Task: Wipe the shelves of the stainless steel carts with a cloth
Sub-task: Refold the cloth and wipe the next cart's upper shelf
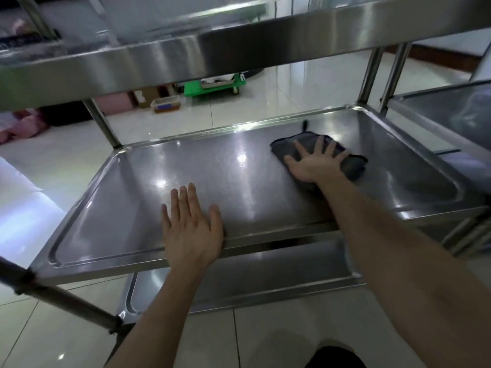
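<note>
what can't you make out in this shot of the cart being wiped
Head view, the only one:
- Cloth: its middle is covered by the right hand pressing on it.
- Bottom shelf: mostly hidden under the middle shelf.
- Top shelf: only its blurred front rim shows, not its surface.
- Second cart: cut off by the right edge.
- Box on the floor: contents too small to tell.

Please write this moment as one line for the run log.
step: wiping middle shelf | right hand: flat on dark cloth, far right | left hand: flat on shelf's near edge
</note>
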